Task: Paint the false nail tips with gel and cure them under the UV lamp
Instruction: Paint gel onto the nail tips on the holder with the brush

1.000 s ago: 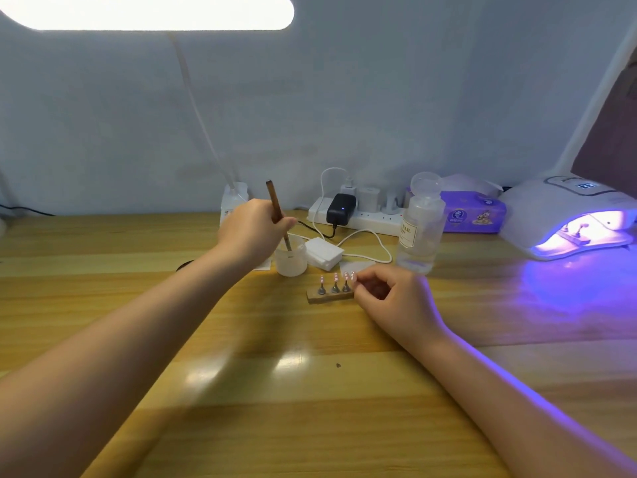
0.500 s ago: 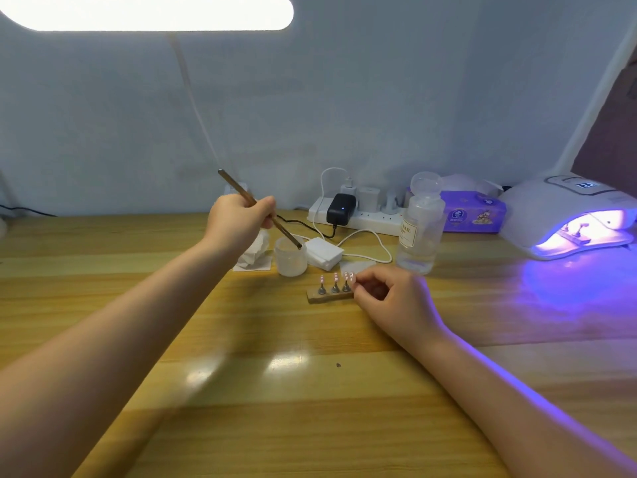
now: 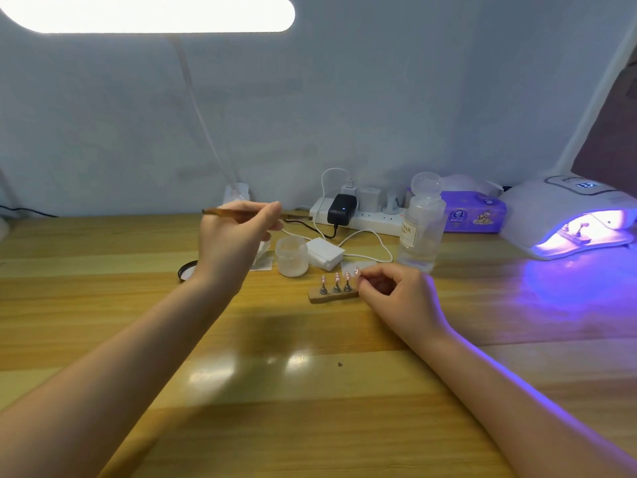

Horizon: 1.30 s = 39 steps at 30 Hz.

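False nail tips, small and pinkish, on metal stands set in a wooden holder strip lying on the surface near its middle; three stands plainly visible, a fourth tip at the strip's right end partly hidden by fingers. Right hand, fingers curled, pinching at that right end. Left hand raised above the surface to the left, holding a brown-handled brush almost level; brush tip too blurred to make out. Frosted jar, open, just behind the strip; contents cannot be told. Dark round lid flat on the surface left of the jar, partly behind the left wrist. Crumpled white wipe between hand and jar. Stack of white pads right of the jar. Clear bottle, labelled, lower part holding clear liquid, right of the pads. White power strip along the wall, carrying a black adapter and white plugs, a white cable looping forward. Purple tissue pack behind the bottle. White UV lamp at far right, lit violet, with another holder strip inside; violet glow on the wood before it. Surface: pale wooden planks, glossy. Wall grey-blue; long lit desk lamp head overhead.
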### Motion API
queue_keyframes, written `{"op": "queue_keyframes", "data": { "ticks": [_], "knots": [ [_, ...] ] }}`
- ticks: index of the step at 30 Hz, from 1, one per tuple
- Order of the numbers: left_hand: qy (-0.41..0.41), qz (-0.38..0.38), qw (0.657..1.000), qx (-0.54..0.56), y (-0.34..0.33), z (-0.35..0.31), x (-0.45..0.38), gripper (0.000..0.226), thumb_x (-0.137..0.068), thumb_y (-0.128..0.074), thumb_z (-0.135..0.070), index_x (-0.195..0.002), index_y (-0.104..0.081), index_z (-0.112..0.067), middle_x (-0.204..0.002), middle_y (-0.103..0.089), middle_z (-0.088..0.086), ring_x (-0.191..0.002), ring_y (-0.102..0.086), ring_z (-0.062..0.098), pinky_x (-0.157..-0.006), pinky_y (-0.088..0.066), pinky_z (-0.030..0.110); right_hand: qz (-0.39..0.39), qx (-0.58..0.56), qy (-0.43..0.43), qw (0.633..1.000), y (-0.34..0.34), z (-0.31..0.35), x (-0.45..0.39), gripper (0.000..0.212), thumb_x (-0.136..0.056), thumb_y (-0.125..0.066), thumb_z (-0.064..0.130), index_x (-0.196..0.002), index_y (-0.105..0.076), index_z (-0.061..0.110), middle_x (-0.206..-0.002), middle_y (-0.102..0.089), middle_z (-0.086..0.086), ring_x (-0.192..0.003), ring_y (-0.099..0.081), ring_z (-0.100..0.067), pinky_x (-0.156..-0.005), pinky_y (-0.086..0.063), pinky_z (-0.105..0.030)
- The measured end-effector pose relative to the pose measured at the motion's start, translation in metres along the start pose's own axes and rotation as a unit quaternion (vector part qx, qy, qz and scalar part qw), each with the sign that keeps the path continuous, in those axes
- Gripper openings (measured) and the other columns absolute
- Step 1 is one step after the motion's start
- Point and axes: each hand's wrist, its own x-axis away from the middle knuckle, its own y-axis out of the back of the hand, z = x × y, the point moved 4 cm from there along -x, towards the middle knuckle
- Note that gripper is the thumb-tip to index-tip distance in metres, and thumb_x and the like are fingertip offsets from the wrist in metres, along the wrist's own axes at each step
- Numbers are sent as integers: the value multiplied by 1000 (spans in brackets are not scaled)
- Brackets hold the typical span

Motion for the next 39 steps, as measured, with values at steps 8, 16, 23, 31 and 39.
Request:
{"op": "queue_keyframes", "data": {
  "ticks": [8,16,23,31,39],
  "knots": [
    [-40,61,991,112,-24,0,70,19,-87,-59,-30,-90,-65,-12,-79,-73,5,-69,-69,13,-64,-54,18,2,-49,-27,998,3,0,1,8,-82,-72,17,-88,-74,23,-75,-70,8,-71,-63,-1,-66,-50,-12],
    [-124,152,979,55,-28,-1,90,10,-91,-66,-26,-98,-70,-18,-91,-72,-5,-86,-68,10,-77,-53,19,1,-62,-24,998,3,1,2,10,-83,-72,16,-91,-74,22,-75,-70,9,-69,-65,-1,-67,-51,-13],
    [-93,120,988,26,-27,6,91,23,-88,-65,-32,-110,-58,-32,-91,-69,-4,-87,-68,15,-76,-54,23,8,-65,-21,998,2,1,2,12,-83,-72,16,-94,-74,20,-73,-72,5,-67,-68,-7,-66,-54,-17],
    [-196,134,970,-54,-30,-1,96,22,-89,-64,-12,-109,-68,-8,-95,-72,0,-90,-69,10,-80,-54,24,2,-65,11,998,3,4,2,14,-82,-72,12,-93,-73,21,-77,-72,8,-71,-66,-1,-67,-50,-11],
    [-193,147,968,-62,-29,-2,97,17,-87,-64,-12,-98,-72,-1,-88,-73,4,-83,-68,14,-75,-54,29,-12,-50,24,998,4,5,2,12,-83,-72,11,-92,-74,19,-71,-69,11,-66,-64,1,-63,-47,-8]
  ]
}}
